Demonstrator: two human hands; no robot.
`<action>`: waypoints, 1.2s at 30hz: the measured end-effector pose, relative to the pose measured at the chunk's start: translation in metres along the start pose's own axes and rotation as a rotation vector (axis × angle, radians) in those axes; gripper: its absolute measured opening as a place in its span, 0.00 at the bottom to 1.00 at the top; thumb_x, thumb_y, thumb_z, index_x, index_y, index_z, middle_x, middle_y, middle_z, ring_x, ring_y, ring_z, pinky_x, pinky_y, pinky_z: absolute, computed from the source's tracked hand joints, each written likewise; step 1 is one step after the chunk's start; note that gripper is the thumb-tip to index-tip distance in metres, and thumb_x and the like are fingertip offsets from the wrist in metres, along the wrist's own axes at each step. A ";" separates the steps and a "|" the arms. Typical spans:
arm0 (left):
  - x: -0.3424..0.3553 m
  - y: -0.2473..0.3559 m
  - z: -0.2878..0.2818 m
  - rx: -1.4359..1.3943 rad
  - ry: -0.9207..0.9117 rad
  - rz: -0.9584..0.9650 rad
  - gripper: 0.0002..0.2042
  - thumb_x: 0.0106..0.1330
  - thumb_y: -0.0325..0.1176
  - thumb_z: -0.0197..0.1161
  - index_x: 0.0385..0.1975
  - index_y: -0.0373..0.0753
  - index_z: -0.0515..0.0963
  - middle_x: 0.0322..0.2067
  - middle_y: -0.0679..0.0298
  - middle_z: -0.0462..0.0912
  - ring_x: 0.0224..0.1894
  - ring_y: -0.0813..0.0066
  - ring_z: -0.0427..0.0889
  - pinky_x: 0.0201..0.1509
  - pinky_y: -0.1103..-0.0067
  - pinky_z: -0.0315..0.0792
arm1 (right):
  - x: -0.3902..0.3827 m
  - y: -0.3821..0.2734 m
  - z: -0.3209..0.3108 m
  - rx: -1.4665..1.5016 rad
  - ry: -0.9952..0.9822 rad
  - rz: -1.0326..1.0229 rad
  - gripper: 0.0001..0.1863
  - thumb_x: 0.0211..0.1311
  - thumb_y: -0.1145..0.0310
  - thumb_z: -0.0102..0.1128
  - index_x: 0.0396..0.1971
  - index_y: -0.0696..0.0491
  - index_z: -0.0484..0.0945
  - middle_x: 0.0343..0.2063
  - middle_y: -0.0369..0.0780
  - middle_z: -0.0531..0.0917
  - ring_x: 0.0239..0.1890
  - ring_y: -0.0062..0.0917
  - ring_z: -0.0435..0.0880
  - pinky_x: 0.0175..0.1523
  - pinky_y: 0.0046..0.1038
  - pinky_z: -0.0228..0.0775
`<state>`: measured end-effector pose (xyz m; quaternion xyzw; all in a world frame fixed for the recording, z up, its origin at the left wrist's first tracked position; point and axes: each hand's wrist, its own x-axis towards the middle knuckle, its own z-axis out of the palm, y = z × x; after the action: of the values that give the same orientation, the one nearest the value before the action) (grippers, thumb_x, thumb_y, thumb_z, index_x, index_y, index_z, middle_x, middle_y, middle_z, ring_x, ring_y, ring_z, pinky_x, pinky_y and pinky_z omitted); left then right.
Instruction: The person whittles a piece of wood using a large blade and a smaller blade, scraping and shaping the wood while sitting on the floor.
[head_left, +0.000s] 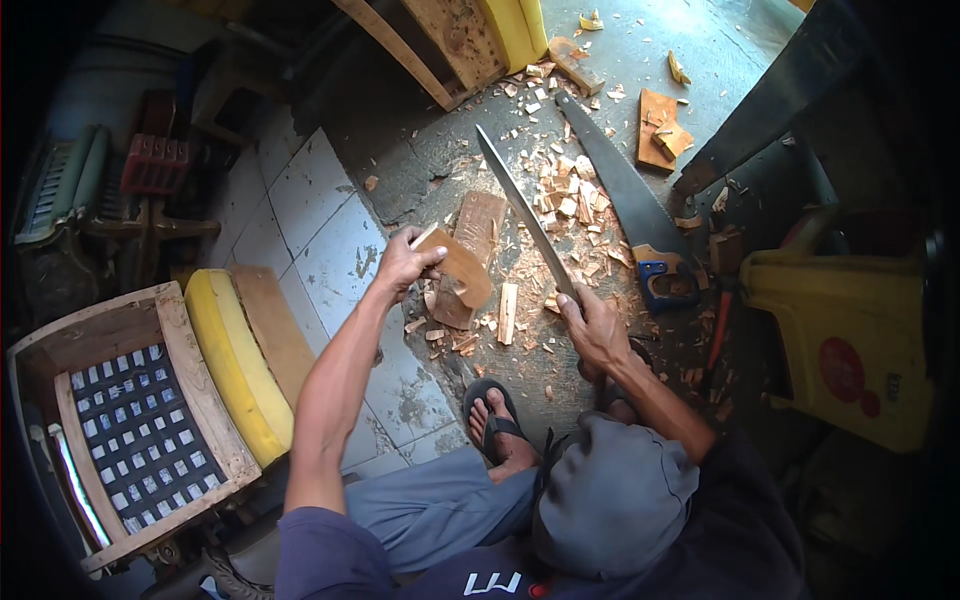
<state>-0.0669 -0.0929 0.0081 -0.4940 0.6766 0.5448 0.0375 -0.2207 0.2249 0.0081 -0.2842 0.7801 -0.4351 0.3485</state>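
Observation:
My left hand point(404, 262) is closed on the edge of a curved piece of wood point(461, 271), holding it tilted above a thick wooden block point(480, 218). Whether the piece touches the block I cannot tell. A machete point(524, 204) with a long, narrow blade is gripped in my right hand point(598, 328). Its blade points forward and to the left, apart from the wood; the handle is mostly hidden by my fingers. Pale wood chips point(575, 195) are strewn around the block, and a larger split offcut point(508, 313) lies just right of it.
A handsaw point(620, 175) with a blue-and-wood handle lies right of the machete. Beyond it are orange-brown wood offcuts point(656, 125). A wooden chair frame with dark webbing point(205, 400) stands at left beside yellow foam point(235, 370). On the right is a yellow plastic container point(850, 330).

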 end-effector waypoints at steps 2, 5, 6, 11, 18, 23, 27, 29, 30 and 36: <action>-0.022 0.026 -0.014 0.238 0.008 0.126 0.23 0.62 0.33 0.76 0.52 0.30 0.72 0.42 0.55 0.84 0.34 0.70 0.86 0.36 0.78 0.84 | 0.001 -0.012 0.009 -0.040 0.010 -0.109 0.15 0.75 0.62 0.53 0.50 0.57 0.77 0.23 0.50 0.83 0.26 0.46 0.85 0.35 0.45 0.74; -0.061 0.039 0.001 0.325 0.213 0.240 0.22 0.63 0.31 0.73 0.53 0.32 0.73 0.46 0.47 0.85 0.44 0.60 0.88 0.47 0.71 0.84 | 0.022 -0.015 0.027 -0.138 0.060 -0.370 0.15 0.75 0.66 0.50 0.54 0.58 0.72 0.27 0.54 0.83 0.25 0.52 0.83 0.31 0.51 0.75; -0.074 0.040 0.014 0.319 0.283 0.261 0.21 0.64 0.30 0.72 0.53 0.33 0.73 0.47 0.46 0.86 0.46 0.58 0.88 0.50 0.69 0.84 | 0.029 -0.011 0.034 -0.206 0.014 -0.376 0.15 0.75 0.67 0.50 0.55 0.57 0.71 0.28 0.54 0.83 0.25 0.52 0.83 0.31 0.52 0.75; -0.096 -0.033 0.042 0.215 0.431 0.220 0.19 0.63 0.31 0.72 0.51 0.31 0.78 0.42 0.44 0.87 0.46 0.50 0.89 0.49 0.65 0.82 | 0.027 -0.058 0.051 -0.297 -0.147 -0.478 0.19 0.72 0.70 0.54 0.60 0.55 0.68 0.28 0.53 0.82 0.24 0.48 0.84 0.28 0.47 0.75; -0.109 -0.066 0.074 0.276 0.728 0.518 0.19 0.64 0.28 0.71 0.54 0.32 0.77 0.31 0.51 0.89 0.25 0.66 0.89 0.29 0.71 0.80 | 0.032 -0.018 0.061 -0.544 -0.201 -0.541 0.17 0.71 0.68 0.55 0.56 0.54 0.71 0.26 0.46 0.82 0.19 0.42 0.83 0.22 0.44 0.74; -0.110 -0.074 0.075 0.230 0.681 0.371 0.18 0.64 0.27 0.71 0.53 0.30 0.77 0.27 0.52 0.88 0.23 0.68 0.88 0.29 0.71 0.80 | 0.019 -0.053 0.052 -0.379 -0.214 -0.630 0.12 0.73 0.66 0.51 0.51 0.55 0.71 0.27 0.48 0.83 0.17 0.39 0.82 0.18 0.40 0.72; -0.110 -0.063 0.073 0.243 0.682 0.441 0.19 0.63 0.28 0.72 0.53 0.30 0.78 0.29 0.49 0.88 0.26 0.63 0.89 0.32 0.69 0.81 | 0.040 -0.036 0.058 -0.549 -0.276 -0.511 0.16 0.70 0.68 0.55 0.54 0.55 0.72 0.27 0.46 0.83 0.20 0.39 0.84 0.20 0.38 0.74; -0.114 -0.064 0.073 0.187 0.676 0.393 0.20 0.62 0.29 0.72 0.52 0.30 0.78 0.32 0.46 0.88 0.29 0.57 0.90 0.33 0.67 0.81 | 0.045 -0.039 0.058 -0.708 -0.280 -0.411 0.14 0.68 0.71 0.58 0.51 0.54 0.72 0.27 0.45 0.82 0.21 0.41 0.84 0.22 0.39 0.75; -0.111 -0.064 0.070 0.202 0.694 0.396 0.20 0.61 0.29 0.73 0.51 0.30 0.78 0.34 0.45 0.88 0.32 0.54 0.90 0.36 0.66 0.81 | 0.044 -0.040 0.057 -0.614 -0.232 -0.511 0.12 0.69 0.70 0.56 0.50 0.54 0.72 0.27 0.46 0.82 0.21 0.42 0.84 0.21 0.40 0.75; -0.116 -0.063 0.074 0.093 0.615 0.331 0.21 0.62 0.32 0.74 0.51 0.30 0.78 0.35 0.46 0.89 0.40 0.53 0.91 0.43 0.64 0.81 | 0.046 -0.015 0.067 -0.589 -0.248 -0.555 0.05 0.75 0.70 0.47 0.40 0.54 0.70 0.17 0.42 0.77 0.12 0.31 0.76 0.13 0.39 0.63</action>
<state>0.0005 0.0420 0.0023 -0.5164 0.7512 0.3377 -0.2345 -0.1925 0.1513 -0.0175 -0.6212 0.7170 -0.2334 0.2132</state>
